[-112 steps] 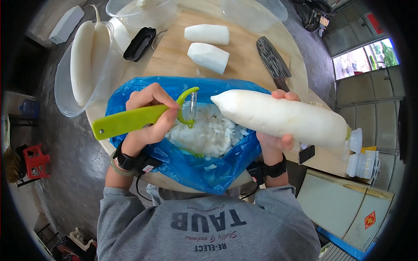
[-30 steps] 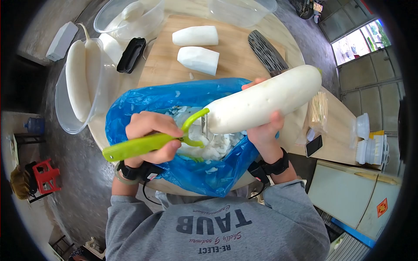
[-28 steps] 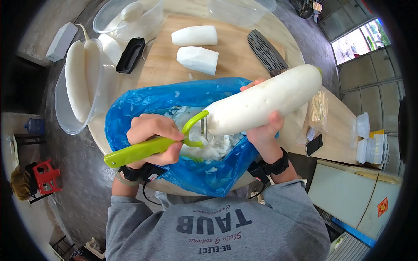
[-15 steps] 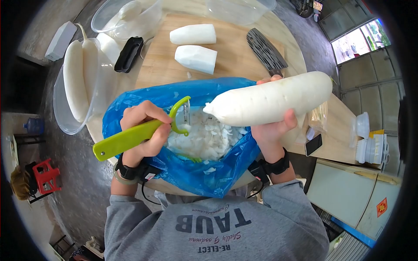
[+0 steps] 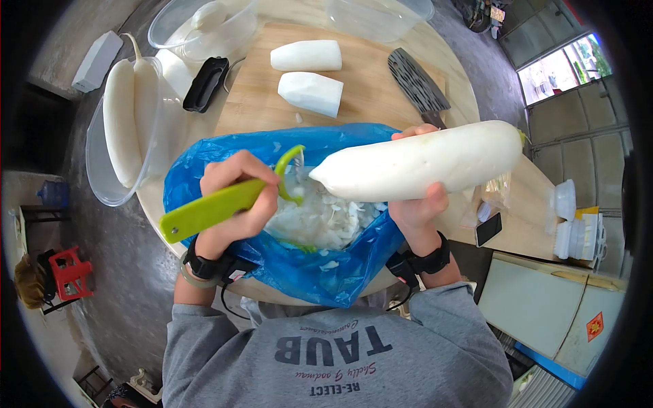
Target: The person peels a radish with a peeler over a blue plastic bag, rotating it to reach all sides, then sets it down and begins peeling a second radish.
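Note:
My right hand [image 5: 416, 204] grips a long white radish [image 5: 422, 162], held almost level over a blue plastic bag [image 5: 204, 163] that is full of white peelings [image 5: 320, 217]. A green peeler [image 5: 224, 200] is clasped in my left hand [image 5: 235, 197], its blade end close to the radish's pointed tip, just left of it. Both wrists wear black bands with cables.
On the wooden board [image 5: 258, 102] behind the bag lie two cut radish pieces [image 5: 309, 92] and a dark cleaver [image 5: 418, 85]. A clear tub [image 5: 95, 163] at the left holds whole radishes. A black case [image 5: 206, 83], more clear tubs and a phone [image 5: 488, 228] stand around.
The radish dropped from a steep tilt to nearly level. The peeler pulled away from its tip, swung left, then came back close to the tip.

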The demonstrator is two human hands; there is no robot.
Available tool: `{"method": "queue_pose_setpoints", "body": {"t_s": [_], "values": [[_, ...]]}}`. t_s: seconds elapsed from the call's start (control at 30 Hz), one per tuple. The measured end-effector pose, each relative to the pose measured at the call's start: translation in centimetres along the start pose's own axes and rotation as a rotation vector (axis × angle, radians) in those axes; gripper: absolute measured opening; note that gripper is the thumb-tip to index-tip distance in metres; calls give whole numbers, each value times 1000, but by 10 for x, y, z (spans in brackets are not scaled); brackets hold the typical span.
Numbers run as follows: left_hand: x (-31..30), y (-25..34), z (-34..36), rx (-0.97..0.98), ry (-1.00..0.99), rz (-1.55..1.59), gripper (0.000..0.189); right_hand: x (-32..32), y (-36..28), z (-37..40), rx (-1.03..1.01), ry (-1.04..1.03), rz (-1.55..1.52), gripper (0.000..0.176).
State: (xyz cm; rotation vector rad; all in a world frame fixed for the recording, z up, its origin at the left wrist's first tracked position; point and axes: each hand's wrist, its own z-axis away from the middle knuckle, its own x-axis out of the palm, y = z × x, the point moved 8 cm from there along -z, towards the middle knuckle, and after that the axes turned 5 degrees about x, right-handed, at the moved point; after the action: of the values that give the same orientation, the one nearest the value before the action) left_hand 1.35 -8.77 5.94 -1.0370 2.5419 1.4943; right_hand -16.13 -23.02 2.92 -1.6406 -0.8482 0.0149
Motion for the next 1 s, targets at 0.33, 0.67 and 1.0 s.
{"method": "queue_pose_setpoints", "body": {"t_s": [0.33,0.67,1.0], "values": [[-6,-12,2,-180,-19,262,14,-10,0,-5,19,7,-114,70],[-5,2,6,-36,-50,362,11,-2,5,-1,142,2,-129,78],[15,18,1,175,-146,216,8,6,4,2,68,-98,-27,76]]}}
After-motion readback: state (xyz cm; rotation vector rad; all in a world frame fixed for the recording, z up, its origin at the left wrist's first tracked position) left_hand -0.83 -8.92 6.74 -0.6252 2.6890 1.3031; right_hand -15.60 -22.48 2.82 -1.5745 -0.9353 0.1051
